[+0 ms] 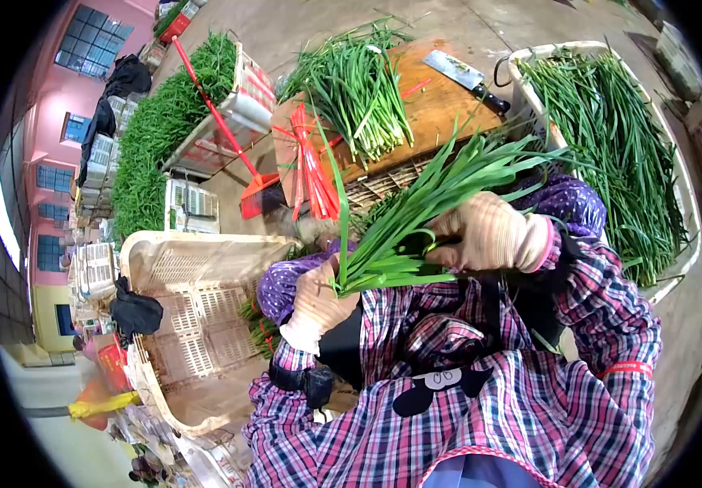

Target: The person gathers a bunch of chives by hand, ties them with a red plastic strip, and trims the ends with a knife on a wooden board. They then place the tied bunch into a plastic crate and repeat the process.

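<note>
Over my lap I hold a loose bunch of long flat green leaves, which look like garlic chives (416,220). My left hand (322,297), in a pale knitted glove, is closed around the lower left end of the bunch. My right hand (489,236), gloved too, has its fingers curled on the leaves at the right side; the fingertips are partly hidden. In front of me a wooden board (440,106) bears a pile of cut chives (359,98), a cleaver (466,80) with a black handle, and a bundle of red ties (314,167).
A crate of chives (611,146) stands close on my right. At my left is a large pale plastic crate (204,309), with a black bag (135,307) on its rim. Farther off are a crate heaped with greens (156,154) and a red long-handled broom or dustpan (229,134).
</note>
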{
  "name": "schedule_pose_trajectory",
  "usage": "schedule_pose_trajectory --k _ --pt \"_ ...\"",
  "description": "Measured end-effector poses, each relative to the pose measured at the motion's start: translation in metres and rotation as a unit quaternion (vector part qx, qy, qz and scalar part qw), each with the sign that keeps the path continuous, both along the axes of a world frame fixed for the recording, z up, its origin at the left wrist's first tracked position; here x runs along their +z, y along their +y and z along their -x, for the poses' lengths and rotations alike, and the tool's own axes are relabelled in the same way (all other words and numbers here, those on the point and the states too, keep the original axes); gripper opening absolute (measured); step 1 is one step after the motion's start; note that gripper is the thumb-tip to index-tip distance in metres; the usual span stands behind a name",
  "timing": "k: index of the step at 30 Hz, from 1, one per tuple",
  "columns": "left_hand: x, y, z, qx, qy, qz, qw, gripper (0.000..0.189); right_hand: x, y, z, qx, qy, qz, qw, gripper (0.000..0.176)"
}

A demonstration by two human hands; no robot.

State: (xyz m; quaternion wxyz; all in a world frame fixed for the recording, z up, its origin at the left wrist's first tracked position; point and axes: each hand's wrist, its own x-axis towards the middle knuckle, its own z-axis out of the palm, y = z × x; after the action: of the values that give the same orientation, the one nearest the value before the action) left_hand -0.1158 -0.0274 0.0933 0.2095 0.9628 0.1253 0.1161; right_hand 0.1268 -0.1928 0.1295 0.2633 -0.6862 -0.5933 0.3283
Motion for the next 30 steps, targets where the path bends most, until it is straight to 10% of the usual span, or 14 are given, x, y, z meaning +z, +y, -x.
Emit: schedule_pose_trajectory --k 17,20,30 --pt "-0.013 0.001 0.002 -0.03 -0.005 -0.122 0.992 0.017 -0.024 0.052 0.038 0.052 -0.061 0.008 0.997 0.033" --pt "-0.015 -0.004 0.007 0.086 0.014 0.119 0.989 0.019 -0.022 0.055 0.04 0.044 -0.059 -0.005 0.997 0.031" --pt "-0.024 -0.003 0.009 0.147 0.027 0.37 0.917 0.021 -0.018 0.045 0.028 -0.067 0.237 -0.109 0.963 0.023"
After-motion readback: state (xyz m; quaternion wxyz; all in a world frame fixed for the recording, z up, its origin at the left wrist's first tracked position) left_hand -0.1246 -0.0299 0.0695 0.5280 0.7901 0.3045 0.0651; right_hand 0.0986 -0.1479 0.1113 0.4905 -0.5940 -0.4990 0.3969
